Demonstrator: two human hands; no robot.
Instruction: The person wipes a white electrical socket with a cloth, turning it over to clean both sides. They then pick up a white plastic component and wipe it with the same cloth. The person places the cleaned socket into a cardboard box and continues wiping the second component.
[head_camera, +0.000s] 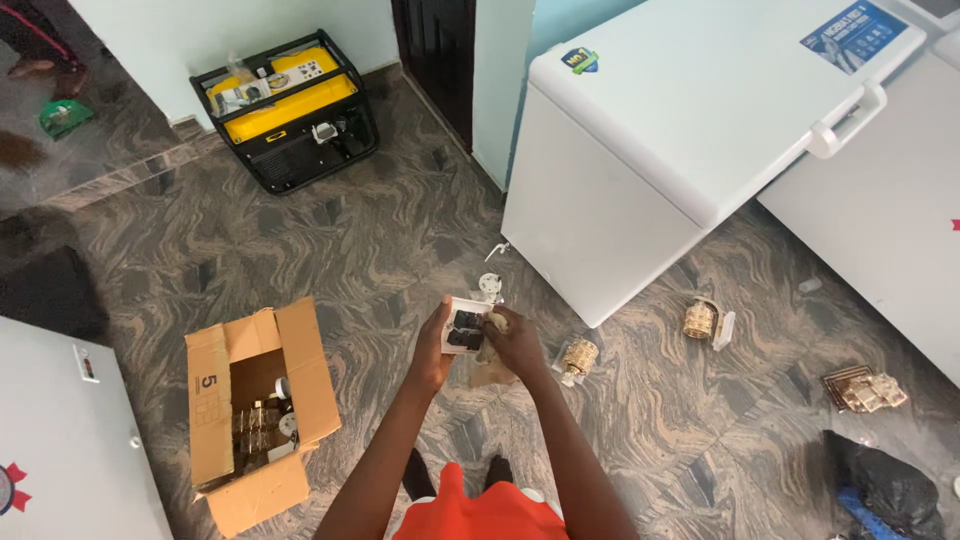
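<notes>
My left hand (433, 350) grips the left edge of a small white square part with a dark middle (464, 328), held in front of me above the floor. My right hand (517, 345) closes on the part's right side, its fingers around a small pale piece at the upper right corner. A scrap of brown paper (489, 375) hangs just under my right hand. Both arms reach forward from the bottom of the head view.
An open cardboard box (215, 400) with small parts inside stands at the left. A yellow and black generator (290, 105) sits by the far wall. White chest freezers (700, 130) fill the right. Small wooden pieces (578, 357) and a black bag (885, 490) lie on the patterned tile floor.
</notes>
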